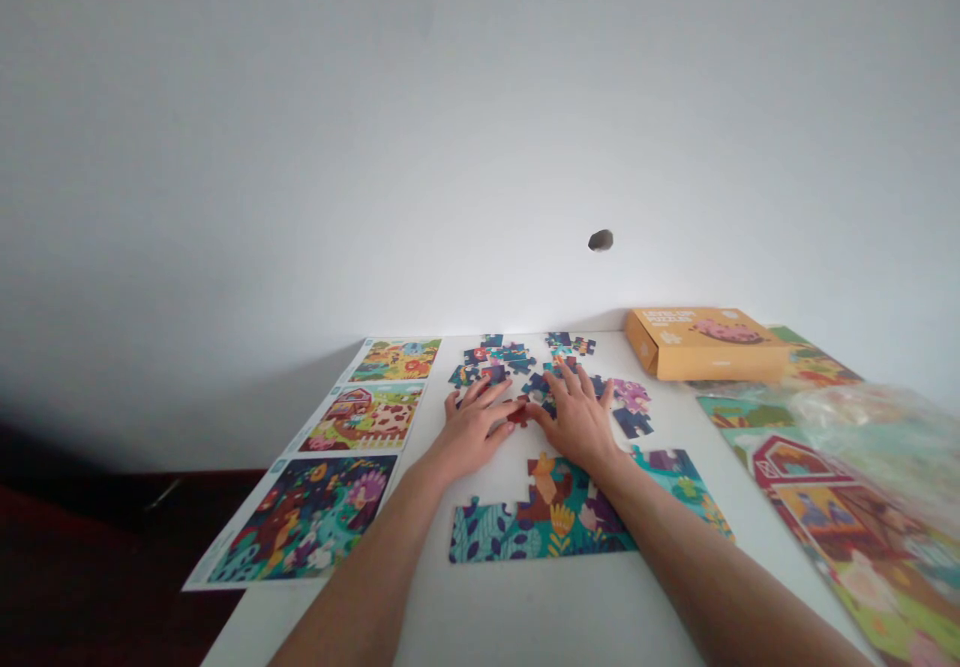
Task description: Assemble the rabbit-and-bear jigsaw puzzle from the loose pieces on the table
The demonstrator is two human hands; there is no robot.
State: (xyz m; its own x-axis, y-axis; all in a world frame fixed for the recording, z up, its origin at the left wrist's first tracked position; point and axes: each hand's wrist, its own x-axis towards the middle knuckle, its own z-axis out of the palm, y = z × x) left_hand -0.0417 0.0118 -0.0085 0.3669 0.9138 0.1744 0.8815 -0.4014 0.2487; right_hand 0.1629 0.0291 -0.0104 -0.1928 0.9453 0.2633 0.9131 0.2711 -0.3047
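My left hand [472, 429] rests low over the table with its fingers spread, its index fingertip at a reddish-brown puzzle piece [520, 413]. From the other side, the thumb of my right hand [579, 425] reaches the same piece. The other fingers of that hand lie spread over dark loose pieces, partly hiding them. More loose puzzle pieces [514, 353] are scattered just beyond both hands. Nearer to me lies a joined section of puzzle [536, 537] with leaves, flowers and animals, partly covered by my right forearm.
A printed sheet with three pictures [360, 417] lies along the left table edge. At the back right stands an orange puzzle box [697, 342]. A farm puzzle [847, 517] lies on the right, with a clear plastic bag [877, 427] over part of it. Behind the table [352, 627] rises a wall.
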